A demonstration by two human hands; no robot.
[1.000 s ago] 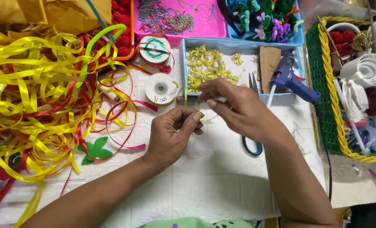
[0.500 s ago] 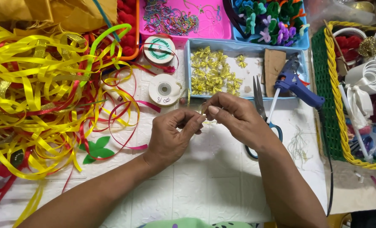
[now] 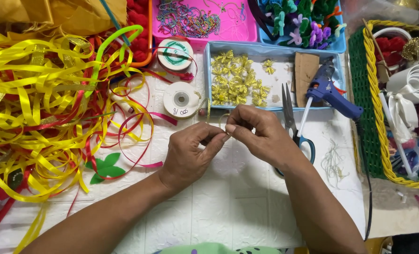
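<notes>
Both hands meet above the white tabletop point(image 3: 247, 207), forearms angling in from the lower edge: the left hand point(image 3: 188, 155) and the right hand point(image 3: 261, 134) press fingertips together, pinching a thin gold ribbon loop point(image 3: 221, 117) between them. The loop sits just in front of the pale blue tray point(image 3: 209, 70) of gold bows point(image 3: 235, 80), with scissors point(image 3: 292, 122) and a blue glue gun point(image 3: 329, 94) beside the right hand.
</notes>
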